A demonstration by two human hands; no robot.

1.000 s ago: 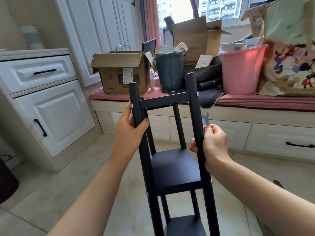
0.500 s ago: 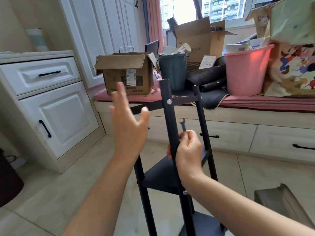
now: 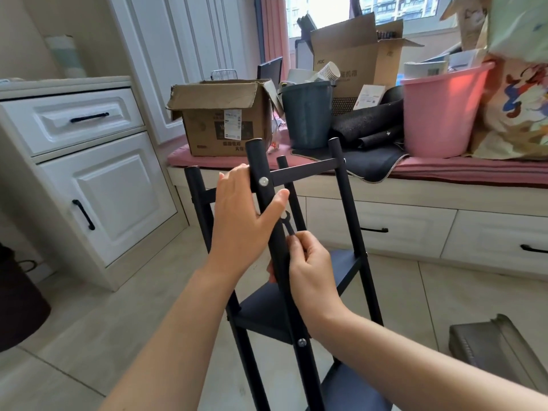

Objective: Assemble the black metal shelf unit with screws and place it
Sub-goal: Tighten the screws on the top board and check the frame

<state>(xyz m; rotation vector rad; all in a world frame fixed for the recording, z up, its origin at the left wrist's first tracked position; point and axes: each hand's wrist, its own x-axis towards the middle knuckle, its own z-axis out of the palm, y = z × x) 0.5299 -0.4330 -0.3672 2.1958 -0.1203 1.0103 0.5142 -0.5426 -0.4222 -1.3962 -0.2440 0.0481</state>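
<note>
The black metal shelf unit, four round posts with silver screws, stands gripped by the left hand, the right hand just below pinching a wrench.

Our left hand wraps round the near post, thumb across its front. Our right hand grips the same post lower down, pinching a small wrench upright.

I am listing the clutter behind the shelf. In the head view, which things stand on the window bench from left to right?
Cardboard box → dark grey bin → rolled black mat → pink bucket → cartoon-print bag.
</note>
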